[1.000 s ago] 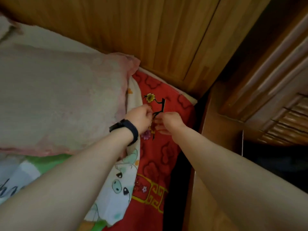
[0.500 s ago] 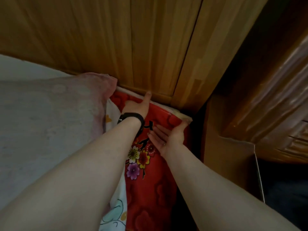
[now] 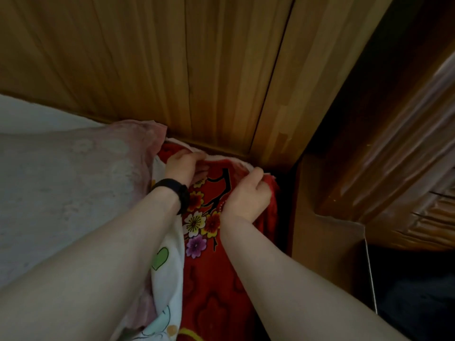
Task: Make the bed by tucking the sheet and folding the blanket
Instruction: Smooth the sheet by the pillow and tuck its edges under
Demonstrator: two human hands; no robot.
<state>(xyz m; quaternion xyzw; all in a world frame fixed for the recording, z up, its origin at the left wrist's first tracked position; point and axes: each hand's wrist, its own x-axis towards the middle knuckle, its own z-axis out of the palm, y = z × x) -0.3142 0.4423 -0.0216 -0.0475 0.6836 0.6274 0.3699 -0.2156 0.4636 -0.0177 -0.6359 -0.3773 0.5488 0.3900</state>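
A red sheet (image 3: 211, 286) with printed flowers and a black branch covers the bed's right edge, up to the wooden headboard (image 3: 197, 70). My left hand (image 3: 183, 166), with a black band on its wrist, grips the sheet's pale top edge near the pillow. My right hand (image 3: 248, 193) is closed on the same edge at the bed's top right corner. A white cartoon-print blanket (image 3: 167, 271) lies left of the red sheet, partly under my left forearm.
A large pale pink pillow (image 3: 73, 183) fills the left side, against the headboard. A dark gap (image 3: 285, 217) separates the bed from a brown wooden cabinet (image 3: 327, 242) on the right. Carved, glossy wooden furniture (image 3: 406, 168) rises at far right.
Both hands were flat and open on the sheet by the headboard half a second ago; now their fingers are closed on its top edge. One second ago they were lower down on the sheet.
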